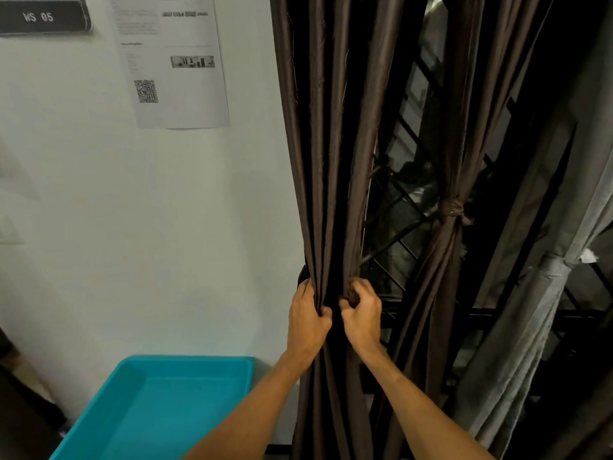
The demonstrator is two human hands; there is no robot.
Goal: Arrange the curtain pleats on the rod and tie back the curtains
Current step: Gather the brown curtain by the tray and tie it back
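Dark brown satin curtain panel hangs vertical by white wall; long axis runs straight up from both grips. L hand clenched round its left pleats, R hand fisted on right folds, level w/ L, just beside. Second brown panel to the right already knotted. Tie-back not visible.

This looks like a plain indoor room serving as a numbered work station, since a dark sign reading "WS 05" and a printed sheet with a QR code hang on the white wall, beside a window with a metal grille and long brown curtains.
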